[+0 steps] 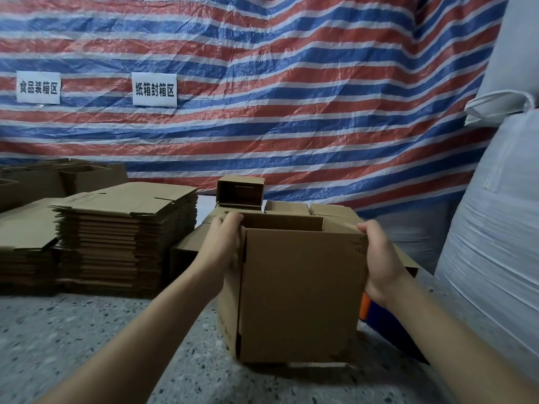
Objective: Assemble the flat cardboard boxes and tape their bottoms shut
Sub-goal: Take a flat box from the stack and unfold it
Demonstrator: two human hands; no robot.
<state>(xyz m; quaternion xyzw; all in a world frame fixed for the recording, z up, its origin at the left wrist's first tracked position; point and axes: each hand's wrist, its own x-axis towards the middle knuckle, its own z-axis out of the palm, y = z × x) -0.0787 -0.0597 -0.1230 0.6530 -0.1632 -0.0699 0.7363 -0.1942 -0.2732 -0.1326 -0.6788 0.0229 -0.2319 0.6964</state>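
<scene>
Head view: brown box standing open-topped, gripped by left hand and right hand, fingers clamped on its sides, right of flat cardboard stack.

Two bare forearms, sleeveless to the frame edge; left hand and right hand ungloved, unadorned

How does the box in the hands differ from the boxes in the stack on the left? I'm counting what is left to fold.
The held box is opened into a square tube with a hollow top; the stacked boxes lie folded flat. The held box stands upright between the left hand and right hand; the stack rests untouched on the floor. Both are plain brown corrugated cardboard.
</scene>
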